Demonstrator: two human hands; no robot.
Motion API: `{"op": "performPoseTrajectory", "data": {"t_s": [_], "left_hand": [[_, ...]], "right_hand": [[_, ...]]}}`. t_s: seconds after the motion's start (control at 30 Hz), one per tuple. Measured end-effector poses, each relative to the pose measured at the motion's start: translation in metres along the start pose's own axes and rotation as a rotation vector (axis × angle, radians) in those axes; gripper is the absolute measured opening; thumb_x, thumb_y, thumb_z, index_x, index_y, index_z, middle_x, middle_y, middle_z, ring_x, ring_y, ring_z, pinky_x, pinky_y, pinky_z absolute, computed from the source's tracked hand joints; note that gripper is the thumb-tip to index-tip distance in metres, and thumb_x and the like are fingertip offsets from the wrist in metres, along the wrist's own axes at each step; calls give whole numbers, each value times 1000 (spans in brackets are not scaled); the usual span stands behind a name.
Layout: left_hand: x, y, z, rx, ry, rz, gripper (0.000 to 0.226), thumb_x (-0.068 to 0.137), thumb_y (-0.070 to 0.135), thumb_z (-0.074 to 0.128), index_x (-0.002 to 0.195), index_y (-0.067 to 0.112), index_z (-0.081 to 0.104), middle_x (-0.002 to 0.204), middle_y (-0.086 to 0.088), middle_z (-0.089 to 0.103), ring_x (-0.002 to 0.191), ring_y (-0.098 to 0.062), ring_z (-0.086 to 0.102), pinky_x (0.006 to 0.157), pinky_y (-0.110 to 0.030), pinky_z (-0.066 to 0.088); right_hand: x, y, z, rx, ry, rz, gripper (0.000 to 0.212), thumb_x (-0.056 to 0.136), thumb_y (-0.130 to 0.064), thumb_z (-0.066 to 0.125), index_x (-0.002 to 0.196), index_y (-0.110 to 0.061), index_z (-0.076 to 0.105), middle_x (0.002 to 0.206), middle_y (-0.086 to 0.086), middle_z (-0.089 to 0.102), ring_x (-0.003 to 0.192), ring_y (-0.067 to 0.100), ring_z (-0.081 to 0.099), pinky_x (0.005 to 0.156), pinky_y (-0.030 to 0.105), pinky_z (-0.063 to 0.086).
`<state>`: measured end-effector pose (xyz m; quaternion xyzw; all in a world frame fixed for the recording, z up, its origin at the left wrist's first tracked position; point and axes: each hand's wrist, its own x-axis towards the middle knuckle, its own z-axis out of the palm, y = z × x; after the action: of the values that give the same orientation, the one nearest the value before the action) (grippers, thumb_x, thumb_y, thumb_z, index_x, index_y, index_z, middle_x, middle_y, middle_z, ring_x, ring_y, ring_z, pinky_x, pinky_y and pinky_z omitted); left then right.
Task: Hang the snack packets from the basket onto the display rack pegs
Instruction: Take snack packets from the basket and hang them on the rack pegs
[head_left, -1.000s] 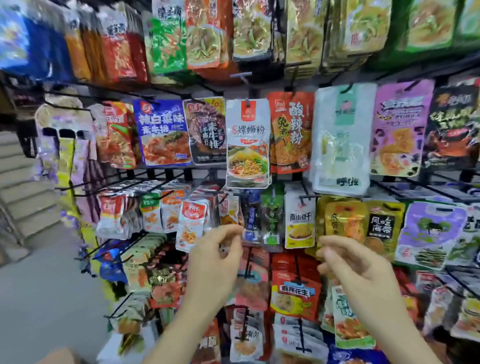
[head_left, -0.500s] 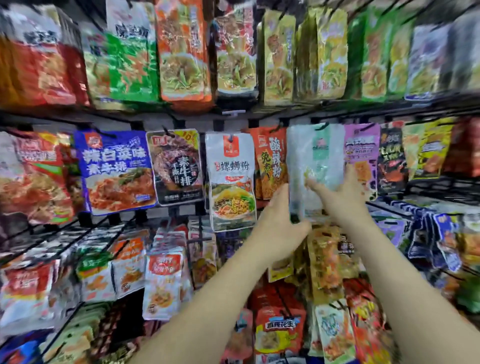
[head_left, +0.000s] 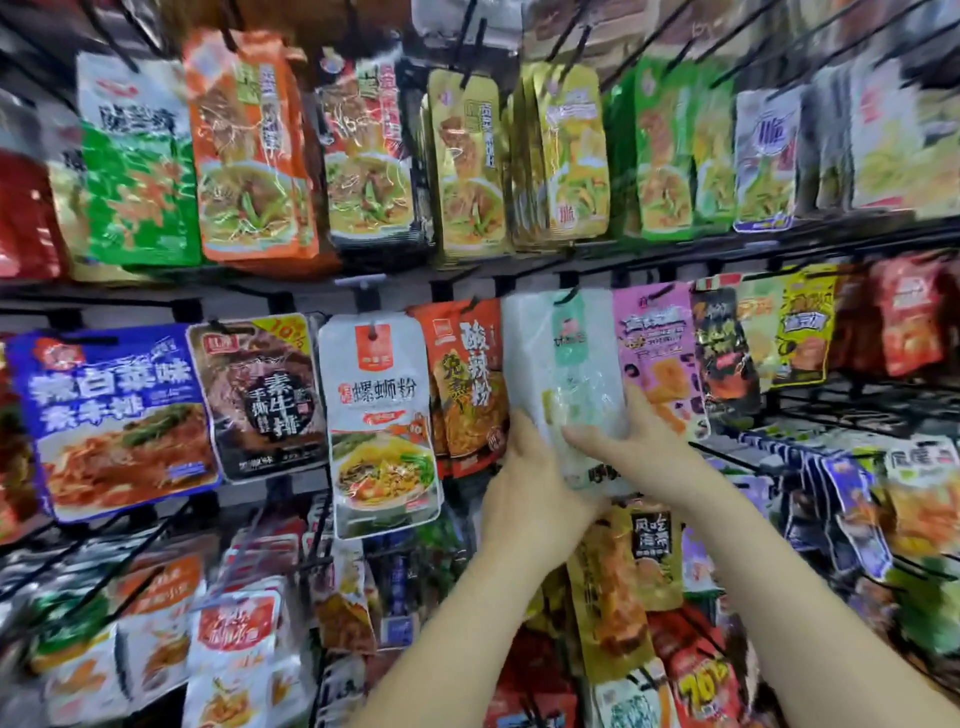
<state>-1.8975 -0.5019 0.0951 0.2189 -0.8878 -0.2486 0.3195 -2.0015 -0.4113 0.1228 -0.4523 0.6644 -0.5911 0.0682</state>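
While white translucent packet (head_left: 566, 364) hangs off peg (head_left: 570, 297) above both hands: left hand (head_left: 537, 499) grips lower left edge, right hand (head_left: 641, 452) clamps lower front. Likely steadying and squaring it between orange packet (head_left: 467, 384) left of left hand and purple packet (head_left: 657, 353) right of right hand. basket not in view.

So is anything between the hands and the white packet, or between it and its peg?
Nothing visible. The left hand and right hand hold the white packet, whose top sits at the peg.

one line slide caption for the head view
Left hand and right hand hold a clear packet hanging on the rack.
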Motion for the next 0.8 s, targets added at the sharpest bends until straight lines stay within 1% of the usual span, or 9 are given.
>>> {"op": "performPoseTrajectory", "data": {"t_s": [0.1,0.17,0.3,0.43,0.53,0.63,0.7,0.73,0.8], "left_hand": [[6,-1,-4,73,60,4,116,75,48,75,151,26,-10,157,-2,26,124,-29,51,87,-39,50],[5,0,-5,74,109,22,109,82,39,72,152,29,-11,157,-3,26,122,-28,52,85,-38,51],[3,8,2,260,182,21,104,88,40,65,152,17,-14,161,-5,10,127,-26,48,89,-36,48],[5,17,2,382,240,-18,105,86,44,65,152,15,-12,158,-6,19,130,-24,46,87,-36,50],[3,20,-4,408,250,30,110,83,48,68,152,16,-12,158,-3,15,140,-23,28,102,-34,41],[5,30,-13,205,159,24,116,81,44,71,151,21,-18,162,5,-7,147,-17,1,117,-30,14],[16,38,-21,-4,148,15,120,78,40,76,151,23,-17,162,7,-7,148,-14,-2,121,-32,8],[24,42,-25,-101,147,9,120,74,39,78,152,26,-12,162,6,1,148,-15,6,121,-36,14],[39,46,-32,-275,201,12,108,63,36,81,148,32,15,150,-1,38,135,-17,42,108,-40,40]], "right_hand": [[7,7,-10,-140,0,-54,69,76,-33,80,131,-38,38,124,-17,61,111,2,61,96,33,51],[10,10,-18,-175,-73,-95,81,72,-29,83,138,-37,37,127,-18,61,116,3,60,100,39,50],[15,18,-23,-263,-103,-160,93,72,-17,85,144,-35,30,128,-24,56,118,-2,56,100,27,48],[18,17,-22,-337,-40,-210,100,71,-28,87,145,-42,22,120,-24,57,108,1,57,77,10,44],[18,7,-28,-192,-11,-195,107,75,-32,83,152,-40,8,127,-19,57,103,-1,62,85,23,52],[21,-20,-27,7,59,-227,88,89,-36,68,155,-31,9,136,-27,43,112,-20,47,92,9,42],[29,-35,-22,85,77,-238,80,93,-39,59,156,-28,10,154,-20,26,137,-8,27,113,20,27],[35,-40,-18,101,85,-228,77,95,-40,57,156,-28,10,157,-18,21,142,-3,19,115,22,19],[45,-44,-9,140,121,-203,71,98,-34,54,155,-25,14,149,-17,28,137,0,24,109,17,18]]}}
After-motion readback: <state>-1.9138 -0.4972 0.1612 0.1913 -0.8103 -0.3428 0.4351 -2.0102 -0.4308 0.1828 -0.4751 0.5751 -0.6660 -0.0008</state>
